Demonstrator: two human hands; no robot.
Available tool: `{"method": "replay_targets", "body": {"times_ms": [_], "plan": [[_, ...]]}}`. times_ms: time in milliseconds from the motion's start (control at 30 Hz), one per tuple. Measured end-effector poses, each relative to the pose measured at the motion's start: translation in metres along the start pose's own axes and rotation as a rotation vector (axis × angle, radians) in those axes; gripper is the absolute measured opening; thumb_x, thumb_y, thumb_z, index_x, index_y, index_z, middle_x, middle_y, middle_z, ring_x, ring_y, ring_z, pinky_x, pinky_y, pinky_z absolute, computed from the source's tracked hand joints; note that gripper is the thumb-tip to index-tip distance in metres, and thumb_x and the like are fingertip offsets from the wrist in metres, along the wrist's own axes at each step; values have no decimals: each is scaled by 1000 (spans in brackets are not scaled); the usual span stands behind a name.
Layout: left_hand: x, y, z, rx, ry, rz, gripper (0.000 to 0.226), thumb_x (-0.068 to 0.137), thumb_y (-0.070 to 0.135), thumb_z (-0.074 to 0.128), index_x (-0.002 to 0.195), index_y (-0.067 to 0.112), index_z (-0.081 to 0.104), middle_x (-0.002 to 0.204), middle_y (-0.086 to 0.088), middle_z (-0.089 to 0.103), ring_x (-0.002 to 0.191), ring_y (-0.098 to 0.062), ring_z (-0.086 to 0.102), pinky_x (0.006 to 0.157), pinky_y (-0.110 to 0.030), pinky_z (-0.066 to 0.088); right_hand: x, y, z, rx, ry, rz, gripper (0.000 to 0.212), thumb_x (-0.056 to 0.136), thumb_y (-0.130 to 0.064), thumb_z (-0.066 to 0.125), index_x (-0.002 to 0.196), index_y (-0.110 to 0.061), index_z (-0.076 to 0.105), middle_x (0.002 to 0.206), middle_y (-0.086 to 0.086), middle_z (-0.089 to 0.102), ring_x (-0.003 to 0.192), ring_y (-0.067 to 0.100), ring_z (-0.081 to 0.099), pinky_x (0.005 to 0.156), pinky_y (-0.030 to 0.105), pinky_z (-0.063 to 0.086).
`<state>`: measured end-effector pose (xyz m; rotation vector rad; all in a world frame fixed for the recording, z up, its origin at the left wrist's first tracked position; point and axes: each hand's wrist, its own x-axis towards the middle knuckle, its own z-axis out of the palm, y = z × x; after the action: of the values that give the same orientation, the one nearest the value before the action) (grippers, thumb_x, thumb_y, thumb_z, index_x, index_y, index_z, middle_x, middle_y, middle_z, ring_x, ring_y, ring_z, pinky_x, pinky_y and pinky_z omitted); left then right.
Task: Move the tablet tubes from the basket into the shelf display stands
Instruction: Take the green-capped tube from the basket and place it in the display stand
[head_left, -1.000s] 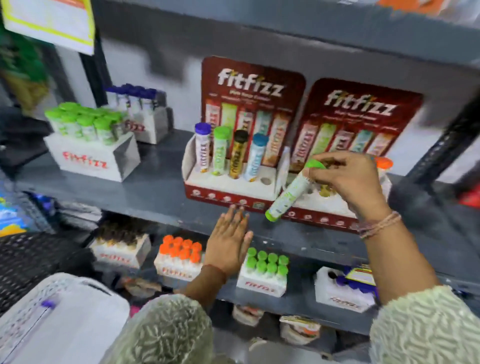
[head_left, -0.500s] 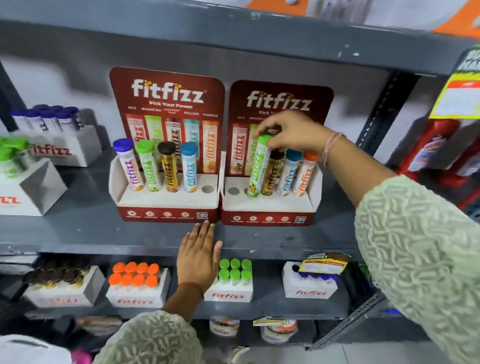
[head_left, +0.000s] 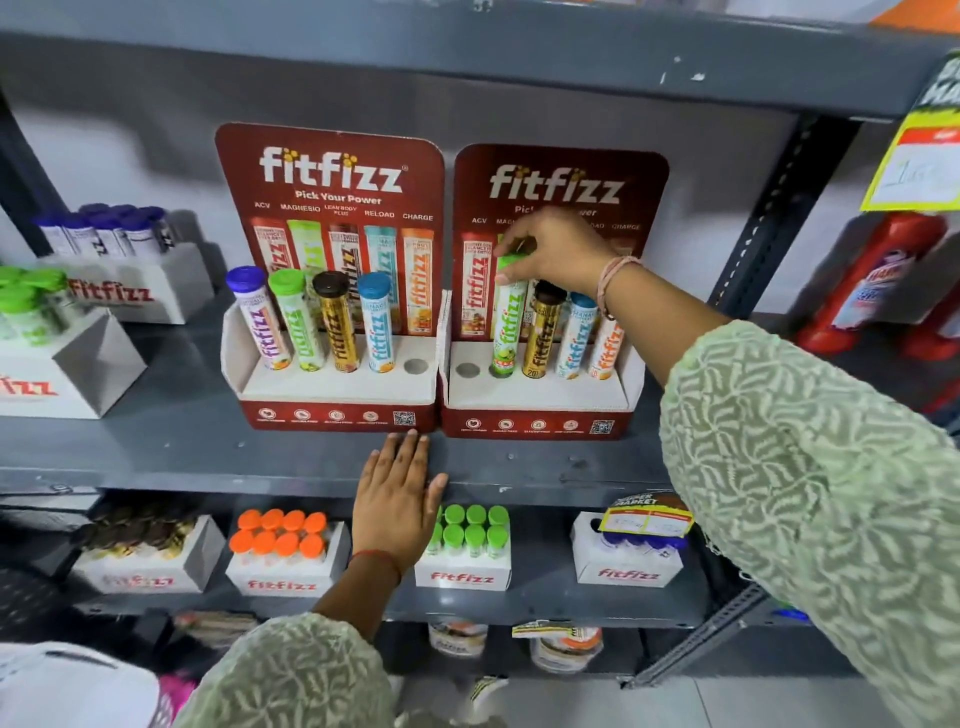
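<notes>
Two red fitfizz display stands sit side by side on the grey shelf: the left stand (head_left: 332, 405) and the right stand (head_left: 540, 410). My right hand (head_left: 558, 249) grips the green cap of a green tablet tube (head_left: 506, 322), whose base sits in the second hole of the right stand. Brown, blue and orange tubes stand to its right. The right stand's first hole (head_left: 466, 370) is open. The left stand holds purple, green, brown and blue tubes, with its last hole (head_left: 415, 366) open. My left hand (head_left: 397, 499) lies flat on the shelf's front edge. The basket (head_left: 67, 686) shows at the bottom left.
White fitfizz boxes of green-capped (head_left: 31, 312) and purple-capped tubes (head_left: 104, 228) stand at the shelf's left. The lower shelf holds boxes of orange (head_left: 280, 535), green (head_left: 467, 525), brown and purple tubes. Red bottles (head_left: 878, 280) stand at the right past the shelf post.
My right hand carried the green tube from in front of the right stand up and into its second hole, now more upright. The view shifted left to right; my left hand stayed on the shelf edge.
</notes>
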<state>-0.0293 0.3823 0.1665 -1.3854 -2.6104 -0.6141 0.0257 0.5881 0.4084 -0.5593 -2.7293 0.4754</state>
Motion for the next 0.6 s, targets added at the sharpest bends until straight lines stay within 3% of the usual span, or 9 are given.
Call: {"method": "replay_targets", "body": {"times_ms": [233,600], "plan": [[-1,-3,1,2,-12,22,79,93,55,1,130,1,46,134,-18,47,127,-35,36,104,-47,16,0,-5,9,7,-32,-21,33,71,-17,75,101,-7,67,115,10,67,107,20,59,88,20,38],[0,-6,1,25,-27,62,92,83,63,-16,139,6,30,146,-12,30,136,-27,16,109,-35,2,-7,5,21,-17,-43,26,31,71,-17,75,100,-8,66,114,9,64,101,18,55,86,24,39]]}}
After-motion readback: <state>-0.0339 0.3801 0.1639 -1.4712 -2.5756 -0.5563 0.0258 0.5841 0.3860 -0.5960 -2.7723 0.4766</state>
